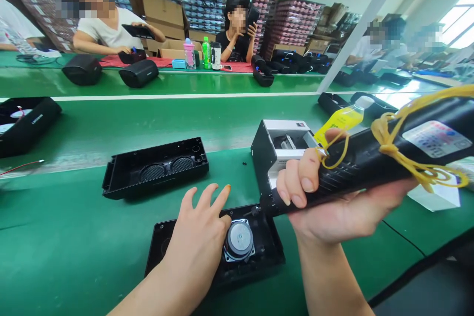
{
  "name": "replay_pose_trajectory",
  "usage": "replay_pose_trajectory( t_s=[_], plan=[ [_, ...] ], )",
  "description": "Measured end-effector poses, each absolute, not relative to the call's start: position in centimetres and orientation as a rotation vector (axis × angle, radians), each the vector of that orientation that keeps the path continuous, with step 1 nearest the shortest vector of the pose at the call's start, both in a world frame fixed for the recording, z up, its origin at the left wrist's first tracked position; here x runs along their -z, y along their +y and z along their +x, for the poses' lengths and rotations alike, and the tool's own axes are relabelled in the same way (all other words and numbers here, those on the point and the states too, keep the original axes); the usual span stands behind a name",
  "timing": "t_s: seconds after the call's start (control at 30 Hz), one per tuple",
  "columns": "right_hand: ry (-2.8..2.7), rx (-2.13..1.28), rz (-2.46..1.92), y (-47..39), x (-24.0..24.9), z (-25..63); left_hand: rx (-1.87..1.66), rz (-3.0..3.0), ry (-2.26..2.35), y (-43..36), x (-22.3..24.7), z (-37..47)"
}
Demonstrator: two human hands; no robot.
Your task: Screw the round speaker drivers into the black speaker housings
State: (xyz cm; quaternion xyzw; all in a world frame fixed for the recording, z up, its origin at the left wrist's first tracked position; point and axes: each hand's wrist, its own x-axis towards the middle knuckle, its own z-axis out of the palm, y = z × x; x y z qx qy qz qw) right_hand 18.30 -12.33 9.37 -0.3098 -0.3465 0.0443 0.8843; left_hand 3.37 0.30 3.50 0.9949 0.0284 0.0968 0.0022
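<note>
A black electric screwdriver (359, 163), with yellow cord tied round its body, lies in my right hand (329, 217), fingers wrapped around it. Its tip end points down-left at the upper edge of a black speaker housing (267, 249); the exact tip contact is hard to make out. Inside that housing sits a round silver speaker driver (240, 239) on a square frame. My left hand (202, 229) is spread over the housing's left part, fingers apart, thumb side beside the driver. The hand hides much of the housing's left half.
Behind my left hand lies another open black housing (155, 170) with two round grilles. A white-and-black screw feeder box (283, 145) and a yellow drink bottle (340, 121) stand behind the screwdriver. Across the green conveyor (229, 113), people work with black speakers (138, 73).
</note>
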Motion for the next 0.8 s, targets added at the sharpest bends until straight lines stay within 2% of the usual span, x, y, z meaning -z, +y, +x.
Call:
replay_pose_trajectory(
  t_s=[0.37,0.67,0.8],
  plan=[
    [-0.548,-0.208,-0.641,-13.1,-10.3,17.4,-0.212,3.193,-0.088,0.4,-3.4,4.1],
    [-0.555,-0.157,-0.661,-13.1,-10.8,17.4,-0.392,3.129,-0.092,0.2,-3.7,3.1],
    [-0.547,-0.21,-0.665,-13.6,-12.1,16.8,-0.625,2.823,-0.036,1.3,-5.0,1.5]
  ],
)
